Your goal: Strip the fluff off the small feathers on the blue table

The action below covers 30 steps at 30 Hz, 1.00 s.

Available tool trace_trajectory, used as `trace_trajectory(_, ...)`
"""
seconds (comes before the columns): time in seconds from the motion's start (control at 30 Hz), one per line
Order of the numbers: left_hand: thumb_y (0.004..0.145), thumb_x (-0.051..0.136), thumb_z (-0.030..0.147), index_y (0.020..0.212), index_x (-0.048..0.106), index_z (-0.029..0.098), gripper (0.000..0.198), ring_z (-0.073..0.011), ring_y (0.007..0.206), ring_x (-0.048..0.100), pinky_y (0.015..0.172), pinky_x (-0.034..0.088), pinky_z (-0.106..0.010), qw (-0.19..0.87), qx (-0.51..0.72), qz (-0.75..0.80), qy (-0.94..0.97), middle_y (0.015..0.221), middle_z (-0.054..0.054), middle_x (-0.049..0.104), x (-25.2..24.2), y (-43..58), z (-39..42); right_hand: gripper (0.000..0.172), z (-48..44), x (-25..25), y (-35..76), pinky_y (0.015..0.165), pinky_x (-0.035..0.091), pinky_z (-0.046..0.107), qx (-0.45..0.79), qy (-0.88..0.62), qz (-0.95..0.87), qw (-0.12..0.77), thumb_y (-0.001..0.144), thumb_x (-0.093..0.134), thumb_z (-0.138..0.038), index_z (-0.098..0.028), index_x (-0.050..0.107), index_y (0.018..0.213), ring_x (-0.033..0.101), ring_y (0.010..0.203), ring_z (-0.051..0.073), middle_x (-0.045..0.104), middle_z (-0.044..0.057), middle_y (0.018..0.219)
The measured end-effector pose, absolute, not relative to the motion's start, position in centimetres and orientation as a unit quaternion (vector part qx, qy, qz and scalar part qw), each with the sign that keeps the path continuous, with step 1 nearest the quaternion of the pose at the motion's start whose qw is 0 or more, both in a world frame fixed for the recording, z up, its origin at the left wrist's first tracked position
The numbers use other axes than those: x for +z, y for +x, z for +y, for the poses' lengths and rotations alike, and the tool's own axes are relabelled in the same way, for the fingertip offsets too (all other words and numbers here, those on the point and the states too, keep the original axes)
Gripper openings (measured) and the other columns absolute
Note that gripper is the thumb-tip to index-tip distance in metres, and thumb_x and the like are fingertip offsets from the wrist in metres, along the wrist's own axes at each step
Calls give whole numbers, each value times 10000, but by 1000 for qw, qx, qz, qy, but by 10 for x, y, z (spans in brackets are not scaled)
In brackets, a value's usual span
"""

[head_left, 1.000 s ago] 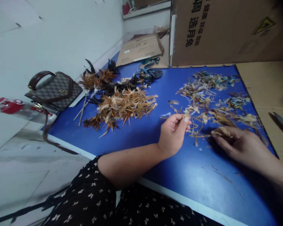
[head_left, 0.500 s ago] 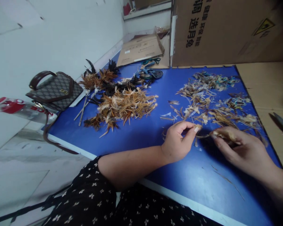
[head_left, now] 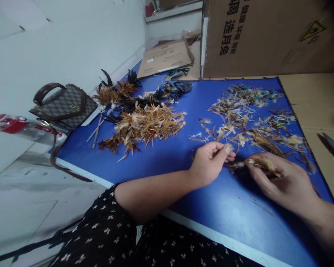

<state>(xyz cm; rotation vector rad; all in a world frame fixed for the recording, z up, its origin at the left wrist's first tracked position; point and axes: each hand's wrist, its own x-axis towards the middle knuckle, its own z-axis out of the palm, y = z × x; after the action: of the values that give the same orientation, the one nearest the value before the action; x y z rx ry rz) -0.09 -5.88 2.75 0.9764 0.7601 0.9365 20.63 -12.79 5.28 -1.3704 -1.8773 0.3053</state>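
Note:
Over the right half of the blue table, my right hand (head_left: 281,181) is closed around a bundle of brownish feathers (head_left: 263,165), their tips poking out toward the left. Just left of it, my left hand (head_left: 210,161) pinches a small pale bit of feather (head_left: 228,147) between thumb and forefinger. Beyond both hands lies a loose scatter of brown and whitish feathers (head_left: 239,133). A thicker pile of orange-brown feathers (head_left: 147,124) rests on the table left of my hands.
A handbag (head_left: 69,104) and a lying plastic bottle (head_left: 30,129) are at the left edge. Scissors (head_left: 332,146) lie at the far right on cardboard. Flat cardboard (head_left: 167,57) lies at the back, beside a large upright carton (head_left: 261,40).
My left hand has drawn slightly left, away from my right hand. The strand that stretched between them is gone, and feather tips now show at my right fingertips.

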Motion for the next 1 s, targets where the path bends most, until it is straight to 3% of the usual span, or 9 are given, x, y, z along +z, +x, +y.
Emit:
trace_trajectory(0.13, 950, 845, 481, 973, 740, 155, 343, -171, 910, 772, 956, 617, -363, 679, 456, 350, 457, 984, -100, 816, 33, -5, -53, 138, -128, 53, 210, 585, 562, 268, 127, -542, -739, 379, 1001, 699, -389, -268, 765, 999, 757, 634, 176, 814, 12, 821)
trace_trajectory(0.3, 973, 818, 418, 959, 743, 158, 271, -157, 828, 738, 877, 617, -345, 691, 383, 345, 507, 907, -86, 799, 26, -3, -64, 168, -128, 49, 210, 650, 587, 285, 159, -549, -732, 370, 1013, 690, -406, -260, 774, 1010, 775, 710, 196, 832, 40, 892)
trace_trajectory(0.5, 930, 868, 452, 935, 697, 156, 341, -157, 766, 750, 811, 646, -339, 774, 296, 294, 477, 854, -72, 767, 26, -3, -74, 142, -127, 54, 202, 658, 578, 321, 149, -554, -731, 370, 1013, 669, -393, -284, 754, 979, 754, 675, 202, 805, 20, 826)
trace_trajectory(0.7, 960, 827, 437, 873, 729, 130, 333, -125, 716, 696, 764, 590, -291, 753, 270, 312, 513, 804, -63, 737, 38, -9, -76, 148, -131, 60, 196, 738, 618, 336, 173, -565, -717, 369, 1017, 649, -384, -298, 768, 993, 775, 747, 217, 810, 24, 860)
trace_trajectory(0.9, 905, 859, 456, 875, 742, 114, 363, -114, 694, 668, 736, 551, -290, 773, 293, 327, 459, 799, -54, 723, 40, -4, -76, 245, -131, 47, 204, 889, 671, 332, 134, -481, -739, 452, 1050, 681, -255, -253, 821, 1251, 835, 973, 228, 861, 80, 1128)
trace_trajectory(1.0, 851, 904, 494, 916, 755, 108, 420, -137, 715, 689, 740, 556, -311, 798, 289, 312, 428, 823, -75, 741, 40, -3, -74, 439, -128, 45, 204, 799, 666, 292, 145, -427, -766, 459, 1066, 661, -162, -273, 750, 1481, 816, 881, 197, 848, 60, 1032)
